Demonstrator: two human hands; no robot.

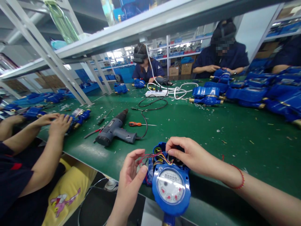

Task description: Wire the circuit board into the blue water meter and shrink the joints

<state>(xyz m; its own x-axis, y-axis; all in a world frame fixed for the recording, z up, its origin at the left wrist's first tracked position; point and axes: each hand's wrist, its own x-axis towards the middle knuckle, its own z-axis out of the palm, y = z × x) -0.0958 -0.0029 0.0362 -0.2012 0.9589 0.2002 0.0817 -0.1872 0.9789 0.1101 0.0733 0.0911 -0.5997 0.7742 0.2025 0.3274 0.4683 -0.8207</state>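
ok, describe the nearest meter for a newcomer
At the near edge of the green table, find the camera wearer's left hand and right hand. Between them is the blue meter. Unlike the blue units farther right, it shows a white dial and exposed wires.

A red bracelet [243, 179] circles the right wrist [230, 175].

The green bench [211, 138] is strewn with scraps [224, 142]; toward its far edge two small blue meters [121, 88] and a power strip [156, 93] with white cable [182, 91] are laid, and more meters [246, 94] are crowded toward the right. Left of the middle, a heat gun [115, 130], pliers [90, 133] and an orange screwdriver [135, 124] are placed. By the near edge a dial meter [171, 186] is seen; contact with the surface cannot be told.
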